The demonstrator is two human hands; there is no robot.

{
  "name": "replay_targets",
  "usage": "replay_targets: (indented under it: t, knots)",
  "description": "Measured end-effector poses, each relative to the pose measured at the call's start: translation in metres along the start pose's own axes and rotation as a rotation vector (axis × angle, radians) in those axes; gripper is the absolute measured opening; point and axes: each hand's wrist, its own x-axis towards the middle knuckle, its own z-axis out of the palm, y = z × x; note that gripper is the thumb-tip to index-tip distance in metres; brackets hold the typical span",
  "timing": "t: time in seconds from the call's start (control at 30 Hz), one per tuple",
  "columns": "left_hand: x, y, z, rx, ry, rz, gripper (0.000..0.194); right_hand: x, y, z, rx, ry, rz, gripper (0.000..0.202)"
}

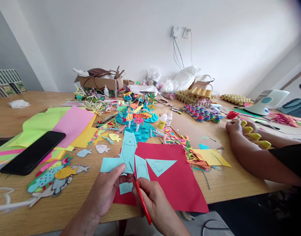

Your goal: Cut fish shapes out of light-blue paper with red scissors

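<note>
Between the thumb and fingers of my left hand (pixel 107 185) is a light blue paper (pixel 128 149) with a fish drawn on it in pencil. My right hand (pixel 152 200) is closed around red-handled scissors (pixel 142 198), whose blades point up at the lower edge of that paper. Under both hands lies a red sheet (pixel 170 190). On it rest a blue paper triangle (pixel 161 166) and a narrow blue paper piece (pixel 142 167), each with a pencilled fish.
Cut-out fish (pixel 65 172) and a black phone (pixel 33 152) lie to the left, beside coloured sheets (pixel 42 123). Glue bottles (pixel 162 121), paper scraps (pixel 197 159) and painted egg cartons (pixel 203 113) stand beyond. At the right, another person's arms (pixel 251 154) hold a yellow egg-carton strip (pixel 253 135).
</note>
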Motion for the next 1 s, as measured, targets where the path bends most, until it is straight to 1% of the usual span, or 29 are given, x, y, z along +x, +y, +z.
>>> replay_targets:
  t: [0.17, 0.3, 0.37, 0.43, 0.53, 0.57, 0.63, 0.67, 0.73, 0.8, 0.87, 1.0]
  knots:
    - [0.001, -0.002, 0.001, 0.008, 0.010, 0.002, 0.023, -0.001, -0.001, -0.001, -0.002, -0.001, -0.012, 0.036]
    - [0.000, -0.003, 0.001, 0.009, 0.011, -0.013, 0.016, -0.002, 0.000, -0.005, -0.037, -0.011, -0.047, 0.037]
    - [0.000, -0.001, -0.003, 0.009, -0.008, -0.031, 0.014, -0.004, 0.002, -0.009, -0.079, -0.019, -0.050, 0.038]
    - [0.000, 0.006, -0.012, 0.021, -0.040, -0.033, 0.016, -0.006, 0.002, -0.016, -0.134, -0.030, -0.050, 0.039]
    - [0.004, 0.022, -0.030, 0.092, -0.124, 0.014, 0.028, -0.008, 0.002, -0.026, -0.208, -0.068, -0.044, 0.037]
    - [0.005, 0.028, -0.036, 0.132, -0.155, -0.004, 0.032, -0.008, 0.001, -0.029, -0.227, -0.084, -0.042, 0.036]
    - [0.010, 0.040, -0.044, 0.287, -0.164, -0.007, 0.034, -0.008, -0.001, -0.033, -0.261, -0.113, -0.041, 0.035]
    - [0.012, 0.045, -0.045, 0.394, -0.143, -0.005, 0.030, -0.008, -0.002, -0.034, -0.274, -0.126, -0.044, 0.034]
    - [0.017, 0.052, -0.044, 0.525, -0.183, 0.011, 0.020, -0.007, -0.004, -0.036, -0.294, -0.148, -0.058, 0.035]
    - [0.022, 0.057, -0.038, 0.564, -0.317, -0.035, 0.016, -0.007, -0.005, -0.037, -0.301, -0.168, -0.075, 0.037]
    - [0.026, 0.059, -0.031, 0.531, -0.422, -0.116, 0.018, -0.007, -0.004, -0.037, -0.295, -0.188, -0.089, 0.038]
    - [0.029, 0.055, -0.021, 0.438, -0.492, -0.265, 0.016, -0.007, -0.002, -0.036, -0.235, -0.185, -0.094, 0.042]
